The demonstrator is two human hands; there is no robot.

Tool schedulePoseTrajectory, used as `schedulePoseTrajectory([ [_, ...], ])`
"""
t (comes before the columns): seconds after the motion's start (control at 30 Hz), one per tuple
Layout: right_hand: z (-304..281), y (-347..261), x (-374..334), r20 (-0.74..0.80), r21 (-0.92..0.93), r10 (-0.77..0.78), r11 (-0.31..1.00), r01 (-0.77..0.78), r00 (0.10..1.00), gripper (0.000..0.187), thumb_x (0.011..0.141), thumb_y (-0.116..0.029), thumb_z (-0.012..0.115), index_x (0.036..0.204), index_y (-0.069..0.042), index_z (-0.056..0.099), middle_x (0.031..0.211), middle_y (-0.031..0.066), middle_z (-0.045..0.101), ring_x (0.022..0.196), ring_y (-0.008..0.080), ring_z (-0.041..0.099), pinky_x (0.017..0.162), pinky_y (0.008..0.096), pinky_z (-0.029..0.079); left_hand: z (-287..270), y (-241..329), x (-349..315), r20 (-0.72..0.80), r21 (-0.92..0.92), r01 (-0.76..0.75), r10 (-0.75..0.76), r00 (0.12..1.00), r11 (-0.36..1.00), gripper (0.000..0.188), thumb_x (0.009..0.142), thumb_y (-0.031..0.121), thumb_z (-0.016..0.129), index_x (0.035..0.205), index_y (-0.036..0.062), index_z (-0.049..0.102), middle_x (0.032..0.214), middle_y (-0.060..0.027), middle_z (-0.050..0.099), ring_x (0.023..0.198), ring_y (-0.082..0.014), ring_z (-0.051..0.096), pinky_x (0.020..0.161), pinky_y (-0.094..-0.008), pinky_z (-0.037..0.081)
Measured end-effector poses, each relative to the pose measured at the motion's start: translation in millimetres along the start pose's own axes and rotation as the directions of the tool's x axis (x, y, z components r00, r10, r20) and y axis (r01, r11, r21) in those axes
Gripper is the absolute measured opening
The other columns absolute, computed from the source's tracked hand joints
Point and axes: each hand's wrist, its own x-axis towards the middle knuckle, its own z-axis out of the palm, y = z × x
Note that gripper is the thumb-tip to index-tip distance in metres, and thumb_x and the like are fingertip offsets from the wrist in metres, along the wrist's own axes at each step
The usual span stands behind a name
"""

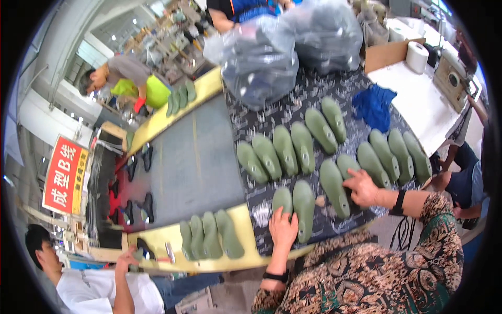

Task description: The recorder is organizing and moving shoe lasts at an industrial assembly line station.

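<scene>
Green plastic shoe lasts lie in rows on a table with a black patterned cloth (272,118). My left hand (282,228) rests flat on a pair of lasts (303,205) near the table's front edge, fingers spread over the smaller one (282,199). My right hand (361,187) presses down on two lasts (334,184) further right, fingers bent over their tops. Several lasts (285,149) lie in a row beyond my hands, and three lasts (397,154) lie to the right.
A grey conveyor belt (193,157) with yellow edges runs on my left, with groups of green lasts (212,235) on its rims. Large clear bags (261,57) sit at the far end. A blue cloth (374,104), paper roll (417,56) and other people surround the table.
</scene>
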Motion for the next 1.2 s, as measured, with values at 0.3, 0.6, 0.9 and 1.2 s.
schedulePoseTrajectory([
  [0.3,7.1,-5.3,-9.6,-0.045,-0.046,-0.043,0.998,0.041,0.998,0.040,0.064,-0.010,0.054,0.102,-0.005,0.064,0.095,0.0139,0.063,0.115,0.0332,0.045,0.090,0.0475,0.035,4.4,-6.8,-12.7,-0.029,0.056,-0.071,0.072,0.997,0.996,0.021,0.074,0.024,0.064,0.079,0.0030,0.066,0.108,-0.0162,0.059,0.096,-0.0326,0.057,0.082,-0.0426,0.045],
  [0.6,13.4,-1.0,-8.2,-0.066,-0.072,-0.052,0.996,0.047,0.996,0.039,0.065,-0.015,0.053,0.102,-0.007,0.064,0.095,0.0106,0.064,0.116,0.0318,0.046,0.090,0.0471,0.036,4.4,-6.4,-11.3,0.004,0.037,0.005,-0.005,1.000,0.999,0.024,0.074,0.025,0.063,0.083,0.0037,0.068,0.111,-0.0160,0.059,0.100,-0.0323,0.057,0.086,-0.0425,0.043],
  [0.9,13.5,0.6,-6.6,-0.039,-0.075,-0.036,0.997,0.033,0.999,0.040,0.066,-0.015,0.053,0.103,-0.008,0.064,0.100,0.0100,0.064,0.118,0.0321,0.044,0.091,0.0476,0.034,5.0,-8.5,-7.7,-0.007,0.037,0.001,0.000,1.000,0.999,0.023,0.074,0.025,0.064,0.082,0.0041,0.068,0.111,-0.0158,0.059,0.100,-0.0322,0.057,0.085,-0.0427,0.043],
  [1.2,13.9,0.6,-11.5,-0.033,-0.060,-0.030,0.998,0.028,0.999,0.040,0.066,-0.014,0.053,0.104,-0.007,0.063,0.101,0.0085,0.064,0.120,0.0325,0.042,0.093,0.0484,0.033,-7.5,15.5,-22.8,0.154,-0.091,0.171,-0.156,0.976,0.981,0.044,0.070,0.048,0.066,0.075,0.0039,0.067,0.119,-0.0205,0.051,0.117,-0.0334,0.043,0.095,-0.0511,0.029],
])
